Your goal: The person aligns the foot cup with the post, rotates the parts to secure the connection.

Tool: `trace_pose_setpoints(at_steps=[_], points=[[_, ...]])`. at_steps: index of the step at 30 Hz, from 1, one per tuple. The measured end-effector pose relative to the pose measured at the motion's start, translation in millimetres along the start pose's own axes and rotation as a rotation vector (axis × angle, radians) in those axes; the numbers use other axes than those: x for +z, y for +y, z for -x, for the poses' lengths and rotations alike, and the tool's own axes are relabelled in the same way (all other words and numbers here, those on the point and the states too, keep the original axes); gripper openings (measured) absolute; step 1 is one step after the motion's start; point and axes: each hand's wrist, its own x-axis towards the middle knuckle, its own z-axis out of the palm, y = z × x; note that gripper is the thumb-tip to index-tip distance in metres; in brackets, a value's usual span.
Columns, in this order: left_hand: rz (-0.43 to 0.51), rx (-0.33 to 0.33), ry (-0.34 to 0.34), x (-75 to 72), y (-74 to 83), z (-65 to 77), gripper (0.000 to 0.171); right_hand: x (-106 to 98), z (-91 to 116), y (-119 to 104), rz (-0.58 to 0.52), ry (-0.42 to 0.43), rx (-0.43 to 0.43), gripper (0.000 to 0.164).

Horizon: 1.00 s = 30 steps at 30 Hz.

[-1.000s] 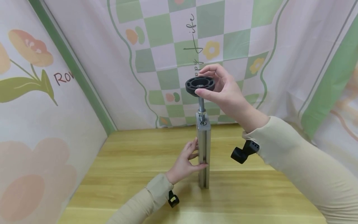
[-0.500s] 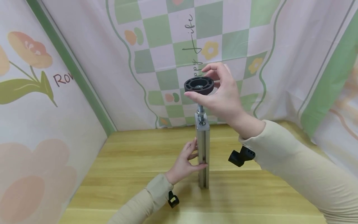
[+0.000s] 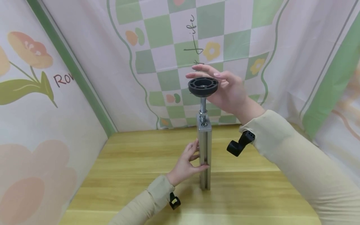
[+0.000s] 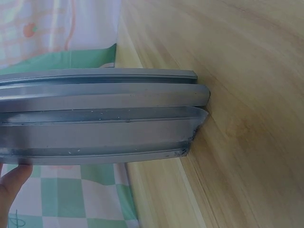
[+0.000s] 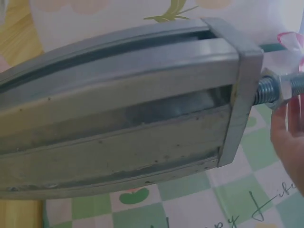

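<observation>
An aluminium profile (image 3: 205,147) stands upright on the table, with a metal end plate (image 5: 244,90) across its top. From that plate rises a threaded rod (image 3: 203,104) with a hex nut (image 5: 284,88) low on it, topped by a round black levelling foot (image 3: 203,92). My left hand (image 3: 184,165) holds the profile's lower half, thumb in front, some fingers hidden behind. My right hand (image 3: 228,90) is behind and right of the foot, fingers extended past its far rim. Whether those fingers touch it, I cannot tell. In the left wrist view, the profile's lower end (image 4: 190,128) meets the wood.
The wooden table (image 3: 135,156) runs back to a green-and-white checked curtain (image 3: 163,50). A flower-printed curtain (image 3: 31,118) hangs at the left side. Black camera mounts (image 3: 239,145) stick out from both sleeves.
My right thumb has come off the foot's near rim, and the fingers have straightened out behind it. Between the earlier frames, that thumb slid left along the rim. The left hand stays put.
</observation>
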Motion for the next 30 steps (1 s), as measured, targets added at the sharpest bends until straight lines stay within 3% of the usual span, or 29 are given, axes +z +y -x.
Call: trace_pose_setpoints(at_steps=[3, 6, 12, 18, 23, 30], points=[[-0.003, -0.005, -0.002, 0.7, 0.5, 0.1, 0.117, -5.4, -0.4, 0.4, -0.177, -0.136, 0.007, 0.044], [-0.008, -0.011, 0.0, 1.1, 0.5, -0.1, 0.117, -8.9, -0.6, 0.6, -0.255, -0.249, -0.002, 0.047], [-0.012, -0.008, 0.0, 1.8, 0.1, -0.6, 0.119, -12.7, 2.8, -0.9, -0.116, -0.287, -0.038, 0.043], [-0.01, -0.003, -0.004, 1.9, 0.4, -0.7, 0.12, -13.6, 5.5, -1.0, 0.037, -0.207, -0.072, 0.038], [0.004, -0.016, -0.007, 2.6, 1.2, -0.6, 0.119, -5.2, 8.4, -0.6, 0.2, -0.092, -0.127, 0.039], [-0.015, -0.002, -0.003, 2.1, -0.3, -0.1, 0.119, 14.7, 15.4, -4.3, 0.383, 0.2, -0.122, 0.034]])
